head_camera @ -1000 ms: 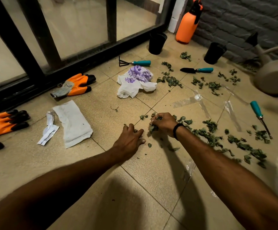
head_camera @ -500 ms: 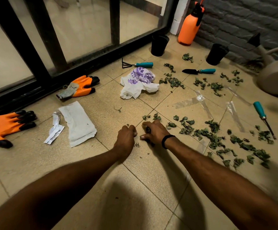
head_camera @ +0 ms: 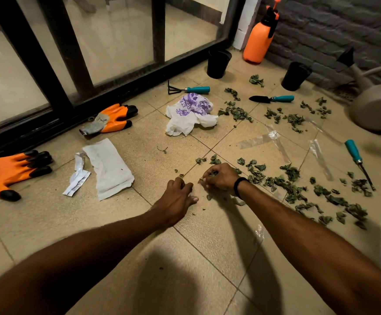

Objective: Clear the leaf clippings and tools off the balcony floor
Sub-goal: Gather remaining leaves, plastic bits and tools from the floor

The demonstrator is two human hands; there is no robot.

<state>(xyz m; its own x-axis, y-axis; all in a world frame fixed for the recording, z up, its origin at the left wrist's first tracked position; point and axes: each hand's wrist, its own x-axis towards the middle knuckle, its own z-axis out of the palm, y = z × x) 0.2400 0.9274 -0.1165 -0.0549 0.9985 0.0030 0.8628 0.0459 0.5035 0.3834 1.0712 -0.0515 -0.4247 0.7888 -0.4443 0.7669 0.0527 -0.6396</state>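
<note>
Green leaf clippings (head_camera: 291, 189) lie scattered over the tiled floor, thickest to the right of my hands. My right hand (head_camera: 221, 178), a black band on its wrist, is curled round a small bunch of clippings. My left hand (head_camera: 178, 197) rests on the floor just beside it, fingers bent; whether they pinch clippings I cannot tell. Three teal-handled tools lie further out: a small rake (head_camera: 188, 89), a trowel (head_camera: 272, 98) and a narrow weeder (head_camera: 357, 161).
Two orange gloves (head_camera: 110, 119) (head_camera: 5, 171) and a torn white packet (head_camera: 110, 167) lie at the left by the glass door. A white-and-purple bag (head_camera: 189, 114), two black pots (head_camera: 217, 62) (head_camera: 295, 75), an orange sprayer (head_camera: 258, 37) and a watering can (head_camera: 378, 105) stand beyond.
My right hand drew back from the clippings toward my left hand with leaves in it. My left hand has stayed close beside it on the tile.
</note>
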